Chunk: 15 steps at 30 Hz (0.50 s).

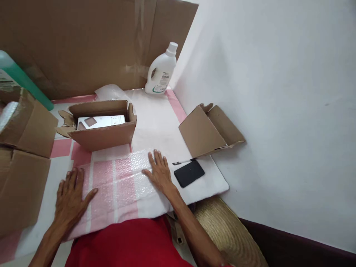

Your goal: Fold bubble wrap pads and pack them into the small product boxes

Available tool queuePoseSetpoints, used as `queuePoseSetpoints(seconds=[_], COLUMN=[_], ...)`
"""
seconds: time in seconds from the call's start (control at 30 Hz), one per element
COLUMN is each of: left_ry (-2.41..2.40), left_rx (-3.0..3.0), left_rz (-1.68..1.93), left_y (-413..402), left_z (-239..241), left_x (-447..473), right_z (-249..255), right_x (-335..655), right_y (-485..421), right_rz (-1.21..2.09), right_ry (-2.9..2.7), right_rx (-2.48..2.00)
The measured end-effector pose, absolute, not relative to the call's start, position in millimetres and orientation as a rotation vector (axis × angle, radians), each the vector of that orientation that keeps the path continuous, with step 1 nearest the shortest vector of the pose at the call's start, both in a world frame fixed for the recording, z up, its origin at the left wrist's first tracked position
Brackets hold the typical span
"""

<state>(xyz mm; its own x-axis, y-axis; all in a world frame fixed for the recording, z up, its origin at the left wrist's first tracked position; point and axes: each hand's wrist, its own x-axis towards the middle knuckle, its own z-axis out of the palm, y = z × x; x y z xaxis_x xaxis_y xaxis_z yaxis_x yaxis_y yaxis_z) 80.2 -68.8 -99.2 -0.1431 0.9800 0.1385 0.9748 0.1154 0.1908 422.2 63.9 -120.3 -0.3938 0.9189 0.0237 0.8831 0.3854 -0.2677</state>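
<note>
A sheet of clear bubble wrap (122, 178) lies flat on the pink and white cloth in front of me. My left hand (69, 196) rests flat on its left edge, fingers stretched out. My right hand (158, 172) presses flat on its right edge, fingers together and extended. Neither hand holds anything. Behind the wrap stands an open cardboard box (102, 135) with a white packaged item (101, 121) inside.
A black phone (189, 173) and a pen (183, 161) lie right of my right hand. An empty open carton (208, 129) leans on the white wall. A white detergent bottle (161, 70) stands at the back. Larger cartons (25, 163) sit at left, a straw hat (230, 233) below.
</note>
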Motion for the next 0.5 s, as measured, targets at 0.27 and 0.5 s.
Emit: queuePoseSetpoints(seconds=[0.27, 0.5], left_ry=[2.092, 1.670], left_rx=[2.300, 2.616], left_rz=[0.799, 0.715], left_y=[-108, -110], left_z=[-82, -103], left_x=[81, 85], right_z=[-88, -102], right_x=[443, 448], right_y=[6, -3], right_rz=[0.347, 0.183], right_ry=[-2.579, -2.690], right_rx=[-1.090, -0.701])
